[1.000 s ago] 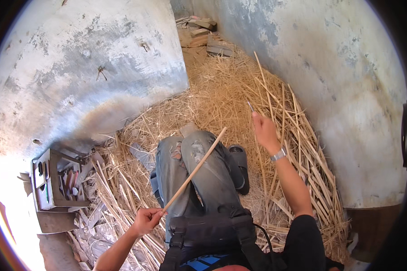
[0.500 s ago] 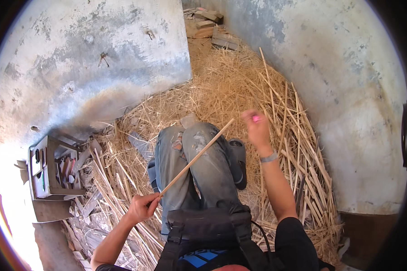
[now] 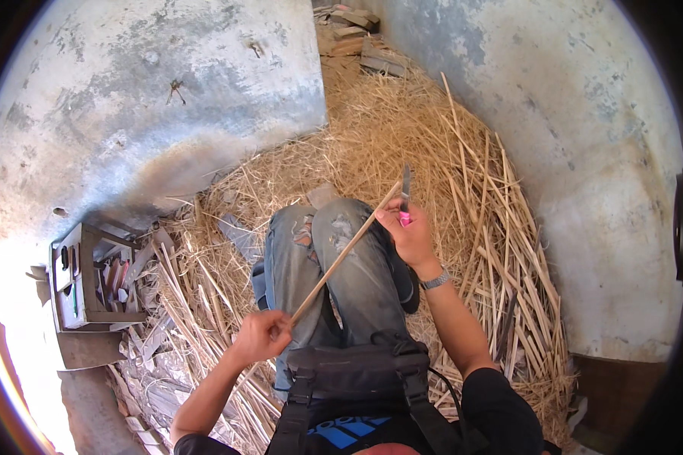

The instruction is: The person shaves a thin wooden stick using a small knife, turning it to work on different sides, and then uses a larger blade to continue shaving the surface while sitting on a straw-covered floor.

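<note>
A thin pale wooden stick (image 3: 340,258) slants across my knees, rising from lower left to upper right. My left hand (image 3: 265,335) is closed round its lower end, beside my left thigh. Over my right knee, my right hand (image 3: 412,236) grips a knife (image 3: 407,182), its grey blade pointing away from me and a bit of pink showing at the handle. The blade stands beside the stick's far end; whether the two touch I cannot tell. My right thumb and fingers are close against the stick near that end.
Fine shavings (image 3: 379,125) cover the floor ahead. Many split strips (image 3: 501,258) lie along the right wall, with more strips (image 3: 197,288) at my left. A small wooden cabinet (image 3: 91,315) holding tools stands at the left wall. Wood blocks (image 3: 349,34) lie at the back.
My right hand has come in leftward and down to the stick's far end, and the knife's blade now shows clearly. My left hand has shifted slightly right and up with the stick.
</note>
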Demonstrator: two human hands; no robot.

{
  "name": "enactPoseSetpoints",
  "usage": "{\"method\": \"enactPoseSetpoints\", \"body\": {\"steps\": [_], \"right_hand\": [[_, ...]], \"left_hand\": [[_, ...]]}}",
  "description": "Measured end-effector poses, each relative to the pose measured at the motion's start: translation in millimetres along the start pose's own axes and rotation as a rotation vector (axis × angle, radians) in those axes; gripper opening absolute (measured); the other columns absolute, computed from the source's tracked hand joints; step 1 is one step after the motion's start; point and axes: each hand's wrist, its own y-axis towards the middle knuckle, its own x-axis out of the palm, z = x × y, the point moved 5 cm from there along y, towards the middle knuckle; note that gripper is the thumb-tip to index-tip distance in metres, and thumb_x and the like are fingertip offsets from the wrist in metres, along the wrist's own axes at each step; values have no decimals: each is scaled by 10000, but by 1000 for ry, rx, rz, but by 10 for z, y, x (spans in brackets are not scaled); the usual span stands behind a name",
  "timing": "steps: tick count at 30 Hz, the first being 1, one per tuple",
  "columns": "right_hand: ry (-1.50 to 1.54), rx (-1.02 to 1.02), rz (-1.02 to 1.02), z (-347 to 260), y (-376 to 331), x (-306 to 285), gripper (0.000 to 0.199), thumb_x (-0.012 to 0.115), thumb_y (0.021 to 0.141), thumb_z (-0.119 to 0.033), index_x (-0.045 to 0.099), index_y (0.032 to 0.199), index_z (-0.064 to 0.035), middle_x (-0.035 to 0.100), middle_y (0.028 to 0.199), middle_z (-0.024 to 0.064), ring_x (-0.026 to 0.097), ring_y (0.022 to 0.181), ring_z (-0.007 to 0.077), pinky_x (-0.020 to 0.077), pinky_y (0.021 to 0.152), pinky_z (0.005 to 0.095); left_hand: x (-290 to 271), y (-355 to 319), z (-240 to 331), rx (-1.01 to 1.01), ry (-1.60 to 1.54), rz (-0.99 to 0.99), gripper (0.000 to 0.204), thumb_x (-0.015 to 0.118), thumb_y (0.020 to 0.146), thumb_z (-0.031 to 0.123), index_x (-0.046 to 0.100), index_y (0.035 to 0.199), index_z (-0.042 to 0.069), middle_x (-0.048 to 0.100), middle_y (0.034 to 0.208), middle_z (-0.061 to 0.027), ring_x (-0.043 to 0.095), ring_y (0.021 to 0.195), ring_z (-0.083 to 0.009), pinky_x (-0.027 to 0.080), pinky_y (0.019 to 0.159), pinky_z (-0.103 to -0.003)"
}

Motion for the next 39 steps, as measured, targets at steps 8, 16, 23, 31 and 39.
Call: {"method": "enactPoseSetpoints", "body": {"steps": [8,16,23,31,39], "right_hand": [[-461,-66,-66,-334,-152,181,362,625,1007,-340,654,819,-32,627,635,70,622,602,207,438,552,355],[-1087,-153,-275,-325,-522,250,471,454,1055,-472,574,838,-72,620,573,187,640,532,414,500,487,524],[-1134,-144,-271,-256,-468,278,459,420,1070,-462,563,869,-75,598,575,189,614,532,422,476,482,543],[-1128,-207,-261,-276,-497,281,490,424,1063,-489,581,869,-68,621,577,185,631,519,407,489,466,521],[-1119,-241,-246,-341,-533,265,480,465,1044,-504,585,870,-73,620,556,165,633,496,391,482,447,508]], "left_hand": [[368,748,399,-227,-541,-58,350,629,1014,82,610,1334,-59,513,701,87,448,611,1,350,525,-211],[454,834,367,-180,-557,-8,386,650,1011,89,602,1359,-70,476,753,102,398,663,19,315,541,-197],[120,545,395,-180,-289,-77,341,681,969,98,663,1281,-35,425,623,25,379,609,-14,334,510,-244],[-114,56,351,-153,-159,-61,289,701,941,77,705,1201,-48,437,576,-6,418,558,-17,361,486,-260],[-303,-215,510,-154,-66,-57,281,695,931,67,709,1171,-78,459,541,-32,442,498,-41,369,456,-271]]}}
